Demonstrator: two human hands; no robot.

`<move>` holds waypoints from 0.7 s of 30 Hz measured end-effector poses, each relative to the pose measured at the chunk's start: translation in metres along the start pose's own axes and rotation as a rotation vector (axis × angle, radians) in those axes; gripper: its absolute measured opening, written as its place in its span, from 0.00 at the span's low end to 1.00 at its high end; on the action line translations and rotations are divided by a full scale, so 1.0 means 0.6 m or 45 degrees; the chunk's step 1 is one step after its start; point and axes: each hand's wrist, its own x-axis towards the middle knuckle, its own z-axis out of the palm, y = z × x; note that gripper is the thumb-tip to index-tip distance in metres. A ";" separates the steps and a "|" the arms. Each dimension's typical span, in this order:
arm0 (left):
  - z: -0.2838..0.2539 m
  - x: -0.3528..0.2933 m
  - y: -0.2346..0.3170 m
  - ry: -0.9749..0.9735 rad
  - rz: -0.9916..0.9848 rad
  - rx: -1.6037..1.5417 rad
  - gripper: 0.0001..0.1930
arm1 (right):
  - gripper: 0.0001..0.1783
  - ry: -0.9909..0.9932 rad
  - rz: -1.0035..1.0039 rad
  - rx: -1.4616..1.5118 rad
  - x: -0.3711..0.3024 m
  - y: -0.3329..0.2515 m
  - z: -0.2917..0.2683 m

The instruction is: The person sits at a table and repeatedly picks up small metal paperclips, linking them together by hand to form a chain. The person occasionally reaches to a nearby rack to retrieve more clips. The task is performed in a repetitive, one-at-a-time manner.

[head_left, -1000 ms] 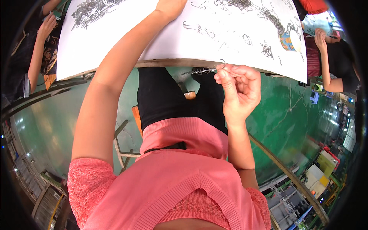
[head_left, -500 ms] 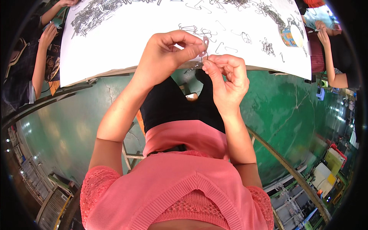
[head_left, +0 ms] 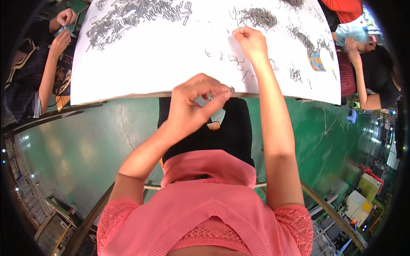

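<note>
My left hand (head_left: 192, 100) is closed in a pinch near the table's front edge, above my lap. A small metal piece (head_left: 231, 89) pokes out from its thumb and fingertips; most of it is hidden. Stretched out over the white table (head_left: 162, 64), my right hand (head_left: 253, 42) has its fingertips drawn together; whether anything is between them does not show. Beyond it lies a dark pile of wire hooks (head_left: 261, 18). Several loose wire hooks (head_left: 235, 60) are scattered on the table between my two hands.
A heap of flat slotted metal pieces (head_left: 132, 19) covers the far left. At right stand a patterned round tub (head_left: 318, 60) and a small hook cluster (head_left: 295, 74). Co-workers' hands show at the left (head_left: 63, 40) and right (head_left: 352, 49); my legs (head_left: 205, 138) are below the table edge.
My hands have come apart. The right one has moved forward over the table; the left has drawn back toward me, still pinching a metal piece. The view has shifted slightly.
</note>
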 end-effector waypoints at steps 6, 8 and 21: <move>0.000 -0.008 0.000 0.047 0.023 0.029 0.05 | 0.16 -0.268 0.352 -0.622 0.117 -0.064 0.059; -0.003 -0.012 -0.004 0.066 -0.015 0.041 0.05 | 0.15 -0.374 0.241 -0.800 0.122 -0.083 0.078; 0.006 -0.020 -0.020 0.106 -0.018 0.082 0.05 | 0.09 -0.569 0.245 1.208 -0.150 -0.114 -0.118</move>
